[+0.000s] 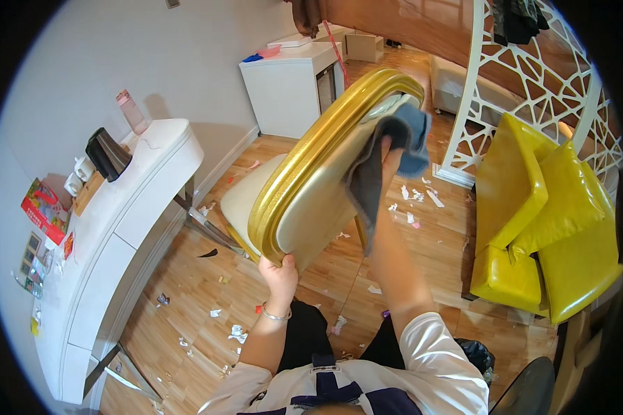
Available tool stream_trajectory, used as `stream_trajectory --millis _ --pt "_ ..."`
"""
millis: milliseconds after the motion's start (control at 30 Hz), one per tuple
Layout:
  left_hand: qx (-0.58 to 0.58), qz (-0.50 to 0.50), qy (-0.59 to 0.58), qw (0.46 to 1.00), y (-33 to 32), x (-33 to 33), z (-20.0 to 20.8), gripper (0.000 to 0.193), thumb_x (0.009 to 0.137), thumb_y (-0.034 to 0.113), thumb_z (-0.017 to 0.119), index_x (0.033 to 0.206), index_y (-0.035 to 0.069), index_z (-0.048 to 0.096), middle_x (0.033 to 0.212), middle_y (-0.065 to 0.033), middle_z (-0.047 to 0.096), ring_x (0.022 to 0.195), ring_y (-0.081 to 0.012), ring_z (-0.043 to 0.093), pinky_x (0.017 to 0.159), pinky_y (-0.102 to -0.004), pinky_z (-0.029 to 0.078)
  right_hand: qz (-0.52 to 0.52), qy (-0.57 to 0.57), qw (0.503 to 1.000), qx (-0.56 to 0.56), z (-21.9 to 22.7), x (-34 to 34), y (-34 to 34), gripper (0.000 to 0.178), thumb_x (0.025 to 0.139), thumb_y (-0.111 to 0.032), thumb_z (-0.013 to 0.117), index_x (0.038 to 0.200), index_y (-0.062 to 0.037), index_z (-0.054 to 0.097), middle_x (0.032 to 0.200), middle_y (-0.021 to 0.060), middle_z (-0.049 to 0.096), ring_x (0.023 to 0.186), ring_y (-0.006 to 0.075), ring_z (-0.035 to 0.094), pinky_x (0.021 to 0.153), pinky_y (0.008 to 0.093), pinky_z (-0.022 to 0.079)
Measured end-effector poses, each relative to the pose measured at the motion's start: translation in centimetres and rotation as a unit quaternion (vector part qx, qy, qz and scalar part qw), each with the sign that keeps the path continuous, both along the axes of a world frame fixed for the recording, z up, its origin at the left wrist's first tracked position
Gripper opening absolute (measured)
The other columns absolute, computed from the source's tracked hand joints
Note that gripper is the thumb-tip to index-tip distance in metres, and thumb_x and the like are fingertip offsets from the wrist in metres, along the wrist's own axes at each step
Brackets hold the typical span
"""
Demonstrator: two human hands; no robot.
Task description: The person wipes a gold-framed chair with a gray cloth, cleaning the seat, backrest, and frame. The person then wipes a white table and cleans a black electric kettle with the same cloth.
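A chair (310, 214) with a gold frame and cream padding stands tilted in front of me, its backrest facing me. My left hand (279, 278) is closed around the lower left edge of the gold rim. Higher up, on the right side of the backrest, my right hand (390, 162) holds a grey and blue cloth (365, 181) against the frame and padding. The cloth drapes down past my wrist and hides part of the chair's right edge. Part of the cream seat (246, 200) shows beyond the backrest.
At left, a white desk (156, 183) bears a black kettle (109, 154), cups, a pink bottle (131, 112) and a red package (45, 211). Paper scraps (237, 334) litter the wooden floor. A yellow armchair (509, 200) and white lattice screen (464, 117) stand right; a white cabinet (284, 90) is behind.
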State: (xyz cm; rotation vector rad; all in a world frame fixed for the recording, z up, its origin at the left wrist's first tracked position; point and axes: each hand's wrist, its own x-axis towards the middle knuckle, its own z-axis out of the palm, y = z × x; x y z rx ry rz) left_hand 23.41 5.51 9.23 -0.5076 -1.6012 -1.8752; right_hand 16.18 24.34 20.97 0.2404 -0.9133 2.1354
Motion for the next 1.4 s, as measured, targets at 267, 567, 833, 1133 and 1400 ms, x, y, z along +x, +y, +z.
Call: stream_trajectory --millis 267,567,833,1133,1400 --pt "0.014 0.020 0.028 0.999 0.5 -0.9 0.5 0.061 0.082 0.060 0.066 0.076 0.000 0.055 0.068 0.0013 0.055 0.064 -0.0086 0.050 0.058 -0.0255 0.042 -0.392 0.105 0.789 0.460 7.1 3.3 3.2 0.031 0.085 -0.027 0.058 0.102 -0.0021 0.063 0.106 0.0197 0.061 0.101 0.0389 0.054 0.093 0.0449 0.038" --pt "0.042 -0.015 0.032 0.998 0.5 -0.5 0.1 0.078 0.078 0.065 0.066 0.111 -0.005 0.057 0.103 -0.0070 0.064 0.094 -0.0165 0.060 0.082 -0.0313 0.049 -0.434 0.172 0.713 0.524 9.0 5.1 5.2 0.032 0.078 -0.041 0.063 0.080 -0.0086 0.066 0.074 0.0087 0.063 0.068 0.0321 0.055 0.071 0.0395 0.040" --pt "-0.057 0.068 -0.025 0.996 -5.8 -11.6 -4.8 0.069 0.088 0.068 0.051 0.084 -0.001 0.052 0.081 -0.0026 0.054 0.074 -0.0148 0.051 0.065 -0.0334 0.043 -0.460 0.096 0.709 0.526 6.6 5.9 -0.7 0.023 0.082 -0.022 0.060 0.092 -0.0029 0.066 0.113 0.0189 0.060 0.117 0.0403 0.045 0.101 0.0504 0.031" --pt "-0.030 0.041 -0.040 0.998 -2.0 -12.7 -0.5 0.077 0.087 0.076 0.040 0.081 0.000 0.048 0.069 0.0017 0.046 0.066 -0.0099 0.042 0.059 -0.0291 0.036 -0.432 0.264 0.434 0.745 -9.0 -3.3 1.4 0.013 0.084 -0.016 0.059 0.089 -0.0146 0.071 0.148 0.0002 0.044 0.141 0.0315 0.026 0.111 0.0434 0.027" --pt "0.005 0.016 -0.052 0.998 -2.2 -13.2 -0.7 0.082 0.084 0.077 0.042 0.090 -0.003 0.055 0.077 0.0008 0.053 0.072 -0.0094 0.047 0.065 -0.0266 0.041 -0.558 0.106 0.608 0.555 1.9 -1.0 -2.4 0.021 0.078 -0.027 0.066 0.091 -0.0129 0.059 0.150 0.0112 0.041 0.142 0.0365 0.025 0.111 0.0567 0.004"
